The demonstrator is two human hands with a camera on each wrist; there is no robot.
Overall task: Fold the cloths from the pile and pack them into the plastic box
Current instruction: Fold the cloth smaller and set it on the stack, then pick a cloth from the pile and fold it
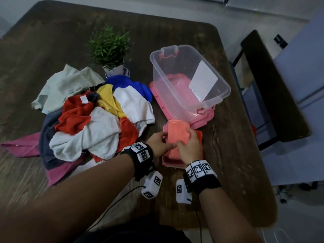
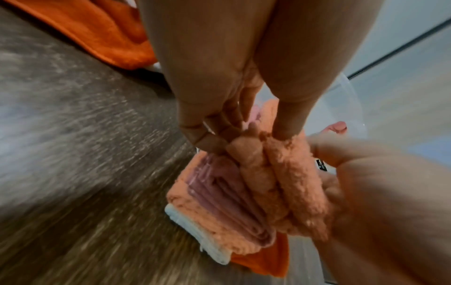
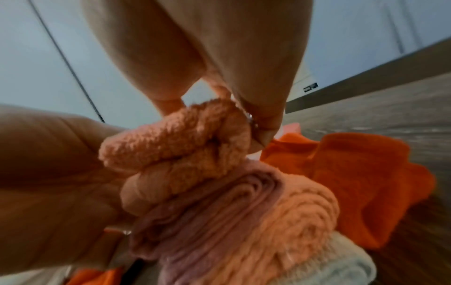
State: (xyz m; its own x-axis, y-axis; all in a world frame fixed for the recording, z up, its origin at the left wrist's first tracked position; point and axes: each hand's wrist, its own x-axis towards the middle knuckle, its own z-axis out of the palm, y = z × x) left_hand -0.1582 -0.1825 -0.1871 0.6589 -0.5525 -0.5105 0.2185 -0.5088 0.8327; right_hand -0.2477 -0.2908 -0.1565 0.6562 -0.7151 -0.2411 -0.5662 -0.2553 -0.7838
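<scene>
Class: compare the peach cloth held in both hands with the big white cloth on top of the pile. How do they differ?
The peach cloth is folded compact; the white cloth lies crumpled and spread. The peach cloth is gripped by the left hand and right hand over a folded stack; the white cloth sits untouched on the pile. Neither is in the box yet.

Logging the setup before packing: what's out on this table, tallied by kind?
Clear plastic box: 1
Pink plastic lid: 1
Green potted plant: 1
Loose multicoloured cloth pile: 1
Folded cloth stack: 1
Fuzzy peach cloth, held: 1
Total: 6
</scene>
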